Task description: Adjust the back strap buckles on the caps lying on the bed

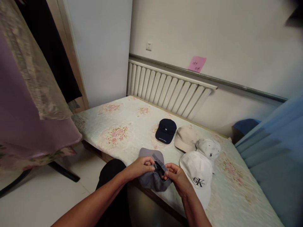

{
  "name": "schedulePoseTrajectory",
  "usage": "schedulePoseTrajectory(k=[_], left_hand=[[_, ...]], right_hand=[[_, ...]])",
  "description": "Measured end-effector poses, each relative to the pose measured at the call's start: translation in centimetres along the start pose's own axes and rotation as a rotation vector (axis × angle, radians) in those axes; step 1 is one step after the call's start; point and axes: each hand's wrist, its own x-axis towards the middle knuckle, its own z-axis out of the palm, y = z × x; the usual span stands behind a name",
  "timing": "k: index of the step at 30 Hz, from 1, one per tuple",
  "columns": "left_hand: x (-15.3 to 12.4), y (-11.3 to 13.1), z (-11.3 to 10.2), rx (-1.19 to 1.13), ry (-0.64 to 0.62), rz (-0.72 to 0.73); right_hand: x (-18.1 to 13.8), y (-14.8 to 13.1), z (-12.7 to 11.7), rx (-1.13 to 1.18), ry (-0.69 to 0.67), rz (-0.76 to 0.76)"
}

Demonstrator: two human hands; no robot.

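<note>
A grey cap (151, 179) lies at the near edge of a bed with a floral cover (118, 132), its back strap facing me. My left hand (139, 167) pinches the left end of the strap. On the strap's other end my right hand (176, 176) is closed too. Right of the grey cap lies a white cap with black letters (197, 175). Farther back are a navy cap (166, 130), a beige cap (186, 138) and a white speckled cap (209, 147).
A white radiator (165, 90) runs along the wall behind the bed, with a pink note (197, 64) and a socket (148, 46) above it. Hanging clothes (28, 94) fill the left. Blue fabric (279, 148) is at right. My dark-clad knee (113, 176) touches the bed edge.
</note>
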Motion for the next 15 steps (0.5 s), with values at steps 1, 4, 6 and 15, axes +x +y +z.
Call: schedulePoseTrajectory(k=[1,4,6,15], left_hand=[[0.0,0.0,0.1,0.014,0.009,-0.001],[0.0,0.1,0.5,0.055,0.013,0.004],[-0.2,0.3,0.7,0.097,0.007,0.026],[-0.8,1.2,1.3,0.337,0.040,0.133]], right_hand=[[0.0,-0.1,0.3,-0.003,0.007,0.006],[0.2,-0.3,1.1,-0.005,0.035,0.004],[0.3,-0.4,1.6,-0.020,0.047,0.004],[0.8,0.2,3.0,-0.086,-0.003,0.063]])
